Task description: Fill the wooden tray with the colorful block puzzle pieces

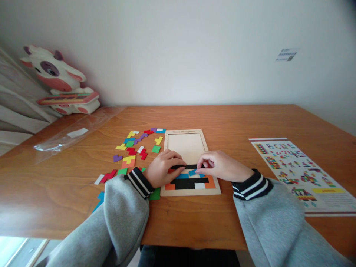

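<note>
Black, flat strip, 1 point(191, 167): lies across the lower half of the pale wooden tray point(191, 192), between the 2 hands. Left hand point(162, 168): thumb and fingers bent in a narrow gap at the strip; whether they pinch or only press, cannot tell. Right hand point(222, 165): thumb and forefinger close together near the strip's other end, beside 1 tilted blue piece point(191, 172); hold likewise cannot tell.

Handling, as judged: light, stiff, thin; smooth faces may slide under a fingertip. Best taken at its 2 ends or long edges, then pressed flat from above; skewed, it may bind on neighbours.

Also in tray: 1 white piece point(199, 185), plus orange, black and blue ones. Left of tray: loose pieces, including 1 small yellow point(158, 140). Right: 1 printed sheet point(307, 170), flat on the brown table point(194, 222).
</note>
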A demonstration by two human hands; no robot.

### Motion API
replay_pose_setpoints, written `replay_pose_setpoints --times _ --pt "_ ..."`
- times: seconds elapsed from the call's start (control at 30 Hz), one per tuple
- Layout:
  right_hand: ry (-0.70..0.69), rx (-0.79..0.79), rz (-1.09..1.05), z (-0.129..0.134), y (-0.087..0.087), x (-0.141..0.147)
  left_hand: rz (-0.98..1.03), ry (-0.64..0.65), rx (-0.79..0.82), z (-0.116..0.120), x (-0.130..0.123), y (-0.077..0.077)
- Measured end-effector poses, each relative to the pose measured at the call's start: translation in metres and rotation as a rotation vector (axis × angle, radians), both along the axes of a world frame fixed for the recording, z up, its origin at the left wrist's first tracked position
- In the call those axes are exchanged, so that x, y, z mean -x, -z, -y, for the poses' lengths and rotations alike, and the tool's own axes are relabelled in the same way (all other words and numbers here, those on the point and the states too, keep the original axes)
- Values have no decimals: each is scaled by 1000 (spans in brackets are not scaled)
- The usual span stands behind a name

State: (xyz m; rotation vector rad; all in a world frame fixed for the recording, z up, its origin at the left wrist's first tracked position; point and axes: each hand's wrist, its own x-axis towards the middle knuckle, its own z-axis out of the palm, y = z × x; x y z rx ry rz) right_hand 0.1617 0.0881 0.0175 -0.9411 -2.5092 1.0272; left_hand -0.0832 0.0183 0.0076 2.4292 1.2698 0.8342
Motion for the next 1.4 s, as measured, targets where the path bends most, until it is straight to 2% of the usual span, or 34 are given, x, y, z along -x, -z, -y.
replay_pose_setpoints --times 0.2,0.37,0.63,0.83,1.0,1.4 --pt "-4 -120 22 2 0 5 -29 25 12 1 2 0" --pt "-19 -155 39 3 -3 4 -36 37 9 1 2 1" --pt "9 -178 61 3 0 3 -52 49 -41 -1 2 7" --pt "-15 -175 59 4 0 3 -69 53 -75 0 1 2" --pt "-41 -163 50 4 -3 4 -95 101 -47 0 0 -1" --pt "-51 -142 13 2 2 3 -70 119 -52 0 2 2"
